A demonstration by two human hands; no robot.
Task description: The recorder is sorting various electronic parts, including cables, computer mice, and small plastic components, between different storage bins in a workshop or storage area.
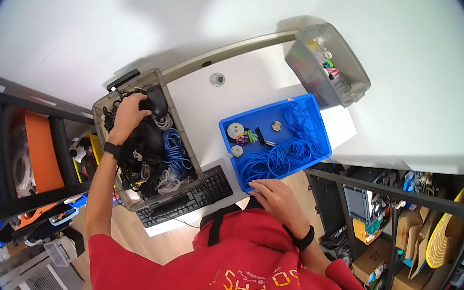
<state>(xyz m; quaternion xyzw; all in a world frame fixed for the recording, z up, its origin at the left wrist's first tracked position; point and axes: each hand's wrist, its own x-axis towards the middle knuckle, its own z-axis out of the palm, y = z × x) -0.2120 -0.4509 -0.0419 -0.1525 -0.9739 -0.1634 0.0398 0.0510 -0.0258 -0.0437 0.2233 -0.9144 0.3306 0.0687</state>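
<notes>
My left hand (128, 115) reaches into a grey plastic bin (180, 151) packed with cables. Its fingers are curled among dark items beside a black computer mouse (157, 101); whether they grip anything is hidden. A coiled blue cable (175, 151) and a black cable bundle (147, 178) lie in the same bin. My right hand (281, 202) is at the near edge of a blue plastic bin (226, 138), fingers over the rim and thumb just outside. That bin holds loose blue cable (274, 156), a white spool (236, 130) and a small metal connector (276, 126).
A black keyboard (190, 198) lies at the desk's near edge, partly under the grey bin. At the back right stands a translucent bin (328, 65) of small items. Black shelving flanks the white desk (193, 105), with an orange panel (43, 152) left and cardboard boxes (408, 229) right.
</notes>
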